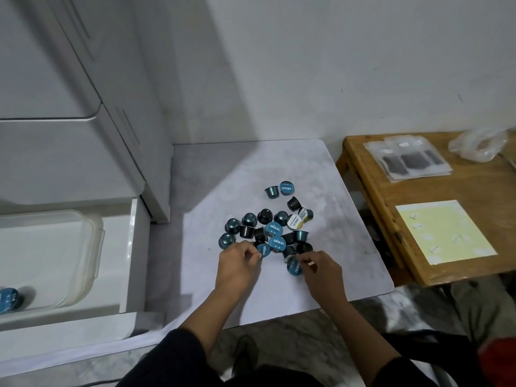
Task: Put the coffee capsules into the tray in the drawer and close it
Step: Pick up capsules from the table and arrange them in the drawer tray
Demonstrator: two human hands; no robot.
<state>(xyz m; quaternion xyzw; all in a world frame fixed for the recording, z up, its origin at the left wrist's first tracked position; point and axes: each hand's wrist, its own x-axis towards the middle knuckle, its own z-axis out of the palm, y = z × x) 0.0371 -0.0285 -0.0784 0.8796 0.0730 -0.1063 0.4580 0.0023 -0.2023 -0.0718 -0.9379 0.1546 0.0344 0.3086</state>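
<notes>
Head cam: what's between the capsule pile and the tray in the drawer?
In the head view, only bare white mat, a strip of grey floor and the drawer's white side wall separate the capsule pile from the clear tray. No objects lie there.

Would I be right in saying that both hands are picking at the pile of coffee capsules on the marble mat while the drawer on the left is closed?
Not quite: the head view shows the drawer pulled open, with the clear plastic tray inside. The rest holds: the left hand and right hand are each pinching a capsule at the pile of coffee capsules on the marble mat.
</notes>
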